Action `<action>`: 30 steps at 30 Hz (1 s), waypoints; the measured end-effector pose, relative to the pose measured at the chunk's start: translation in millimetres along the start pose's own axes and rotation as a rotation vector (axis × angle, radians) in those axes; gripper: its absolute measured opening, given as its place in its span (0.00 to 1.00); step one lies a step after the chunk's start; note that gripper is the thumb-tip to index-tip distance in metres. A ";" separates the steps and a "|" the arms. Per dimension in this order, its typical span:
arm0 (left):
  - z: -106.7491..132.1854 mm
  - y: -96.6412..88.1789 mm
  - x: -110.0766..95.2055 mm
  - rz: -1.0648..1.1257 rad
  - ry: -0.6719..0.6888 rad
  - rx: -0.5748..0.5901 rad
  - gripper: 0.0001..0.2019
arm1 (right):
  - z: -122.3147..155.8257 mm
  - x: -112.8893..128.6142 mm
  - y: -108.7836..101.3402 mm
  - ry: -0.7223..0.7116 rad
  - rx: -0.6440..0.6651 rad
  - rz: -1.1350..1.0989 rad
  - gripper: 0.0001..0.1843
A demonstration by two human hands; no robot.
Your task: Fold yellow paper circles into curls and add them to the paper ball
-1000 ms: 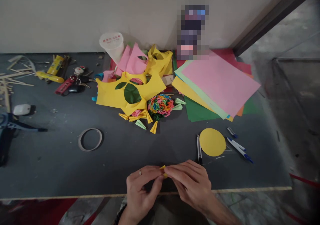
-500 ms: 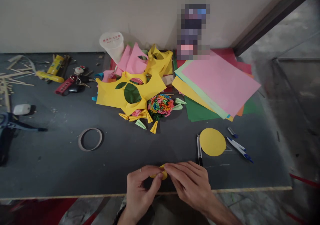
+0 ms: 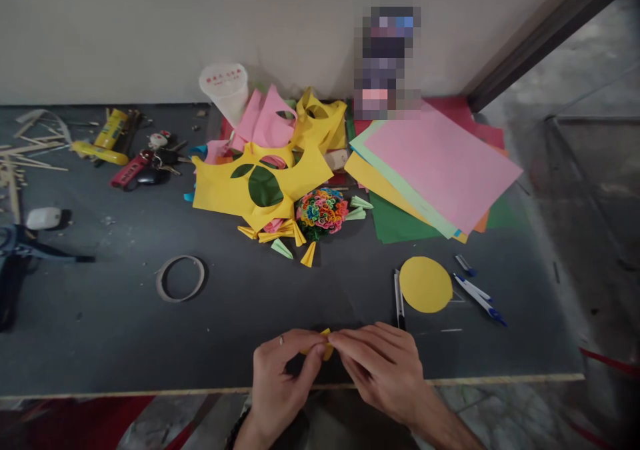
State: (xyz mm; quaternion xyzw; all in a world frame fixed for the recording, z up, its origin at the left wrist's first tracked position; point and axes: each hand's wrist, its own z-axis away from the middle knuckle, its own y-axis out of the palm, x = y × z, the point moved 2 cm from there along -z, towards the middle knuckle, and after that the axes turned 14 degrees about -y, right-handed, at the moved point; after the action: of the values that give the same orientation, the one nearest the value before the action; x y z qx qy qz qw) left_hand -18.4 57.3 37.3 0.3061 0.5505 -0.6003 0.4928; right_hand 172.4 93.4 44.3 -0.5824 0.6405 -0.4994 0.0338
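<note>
Both my hands meet at the near edge of the dark table. My left hand and my right hand pinch a small folded yellow paper piece between their fingertips, just above the tabletop. A yellow paper circle lies a little beyond my right hand, next to a black-and-white pen. Several small folded paper cones and a ball of coloured paper rolls sit further back.
A stack of coloured paper sheets lies at the back right. Cut yellow and pink sheets pile up in the middle, behind them a white cup. A tape ring, keys, wooden sticks and two blue pens lie around.
My fingers have shifted slightly on the yellow paper piece, turning and pressing it. Nothing else on the table has moved.
</note>
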 end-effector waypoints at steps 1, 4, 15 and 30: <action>0.0 0.1 -0.4 -0.007 -0.006 -0.006 0.08 | 0.6 0.2 0.1 -0.016 -0.003 0.021 0.15; 1.1 0.8 0.2 -0.029 -0.032 -0.018 0.08 | 2.3 0.1 0.4 -0.082 0.001 0.080 0.16; 5.0 3.0 10.0 0.158 -0.343 0.068 0.12 | -3.9 6.4 -12.2 -0.387 0.133 0.419 0.17; 10.3 4.8 4.5 -0.028 0.007 -0.043 0.06 | -8.2 2.4 -2.0 -0.003 -0.047 -0.041 0.06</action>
State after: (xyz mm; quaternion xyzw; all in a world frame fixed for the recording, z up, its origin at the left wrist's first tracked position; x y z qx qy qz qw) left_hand -13.6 46.7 33.5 0.2897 0.5694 -0.5942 0.4887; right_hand 167.9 96.8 51.1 -0.5968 0.6399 -0.4839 0.0105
